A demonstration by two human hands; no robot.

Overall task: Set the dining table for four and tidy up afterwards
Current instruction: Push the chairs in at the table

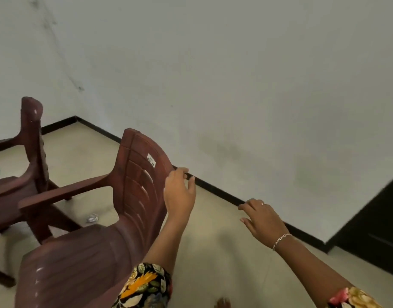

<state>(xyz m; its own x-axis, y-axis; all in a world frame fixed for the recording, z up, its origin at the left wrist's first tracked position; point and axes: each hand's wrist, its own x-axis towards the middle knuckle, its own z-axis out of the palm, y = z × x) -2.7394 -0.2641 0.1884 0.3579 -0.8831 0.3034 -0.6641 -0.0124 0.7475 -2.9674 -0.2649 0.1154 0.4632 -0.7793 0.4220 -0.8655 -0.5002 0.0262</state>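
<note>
The chair nearest the person is the thing in hand, and it serves as the landmark for everything else. It stands on the pale floor in the corner of the room. Its back is toward the wall and its seat and arms reach away from that wall, toward a second chair just beyond its far arm.

Its long axis runs from the top of the backrest down toward the legs. That axis looks roughly upright, though the wide lens leans it, so whether it is tipped off its feet cannot be told.

The left hand lies at the rear edge of the backrest. Its fingers are loosely curved, its thumb stands apart, and nothing is clasped. Whether it touches the plastic or is only beside it is not clear.

The right hand hangs in the air on the wall side of the chair, well clear of it. Its fingers are relaxed and it holds nothing.

No dining table shows, so the chair probably has to be carried or dragged.

- A one-handed pull at the backrest edge could make the chair swing and knock its arm into the second chair (the two stand close).
- Its legs might also scrape along the black skirting board.
- A crumpled scrap lies on the floor under the far arm and could get dragged along.
</note>
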